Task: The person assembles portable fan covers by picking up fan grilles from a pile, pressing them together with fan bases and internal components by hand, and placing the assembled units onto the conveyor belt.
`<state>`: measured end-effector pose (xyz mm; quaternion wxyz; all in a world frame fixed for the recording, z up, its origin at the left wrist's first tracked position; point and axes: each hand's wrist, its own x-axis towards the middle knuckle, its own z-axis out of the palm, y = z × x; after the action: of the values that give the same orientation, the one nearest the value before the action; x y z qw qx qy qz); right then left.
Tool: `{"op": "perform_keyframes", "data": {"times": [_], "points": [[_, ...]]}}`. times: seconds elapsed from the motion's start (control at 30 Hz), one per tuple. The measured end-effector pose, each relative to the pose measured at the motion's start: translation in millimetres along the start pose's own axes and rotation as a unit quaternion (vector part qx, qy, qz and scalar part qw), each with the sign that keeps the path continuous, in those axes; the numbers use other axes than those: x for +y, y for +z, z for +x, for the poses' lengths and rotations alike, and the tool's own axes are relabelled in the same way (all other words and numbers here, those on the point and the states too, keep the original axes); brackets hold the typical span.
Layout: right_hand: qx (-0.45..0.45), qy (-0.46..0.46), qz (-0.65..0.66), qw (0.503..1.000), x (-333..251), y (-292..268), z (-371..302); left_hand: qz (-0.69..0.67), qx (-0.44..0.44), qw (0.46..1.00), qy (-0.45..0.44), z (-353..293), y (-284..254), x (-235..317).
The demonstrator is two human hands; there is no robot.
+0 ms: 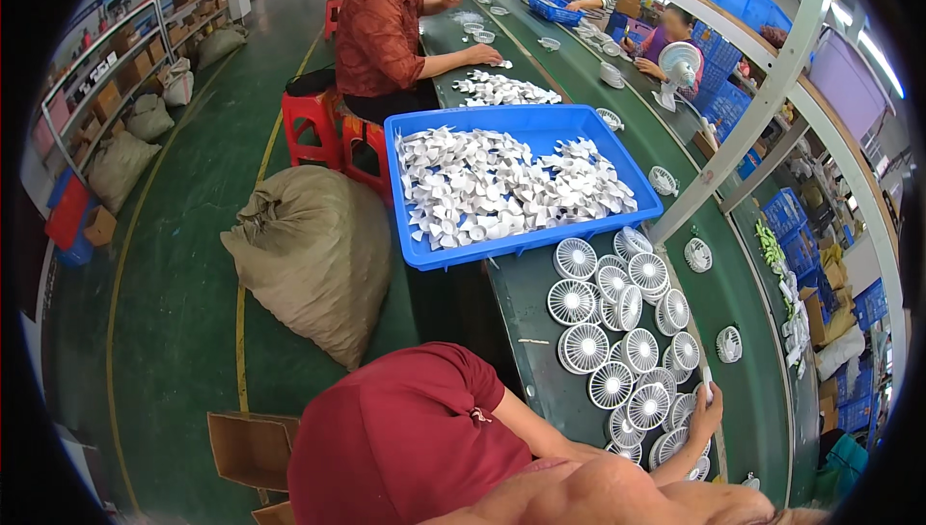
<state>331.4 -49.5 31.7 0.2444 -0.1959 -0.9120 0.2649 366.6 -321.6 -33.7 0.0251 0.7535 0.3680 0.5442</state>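
Observation:
My left arm, in a maroon short sleeve, reaches across to the right, where my left hand [702, 421] is closed on a narrow white plastic piece [708, 386]. The piece looks like a fan grille seen edge-on, but my fingers partly cover it. Beside and beneath that hand lie several round white fan grilles [612, 385], stacked and overlapping on the dark workbench [540, 371]. Beyond them stands a blue tray [424, 257] heaped with small white fan blades [502, 182]. My right hand does not show.
A green conveyor belt [748, 409] runs along the right, carrying spaced white fan parts [697, 255]. A white frame post [743, 110] rises beside it. A bulging sack [313, 255] and red stools [307, 124] stand left. A co-worker [381, 38] sits ahead; others work across the belt.

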Motion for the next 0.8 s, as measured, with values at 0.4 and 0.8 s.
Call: {"op": "perform_keyframes", "data": {"times": [0.4,0.8], "points": [[-0.001,0.021,0.007,1.000,0.0,1.5,2.3,-0.222,-0.096,0.937,-0.251,16.3,-16.9,18.9],[0.007,0.013,-0.011,1.000,-0.8,0.7,1.6,-0.139,-0.075,0.974,-0.162,18.1,-25.6,19.3]]}}
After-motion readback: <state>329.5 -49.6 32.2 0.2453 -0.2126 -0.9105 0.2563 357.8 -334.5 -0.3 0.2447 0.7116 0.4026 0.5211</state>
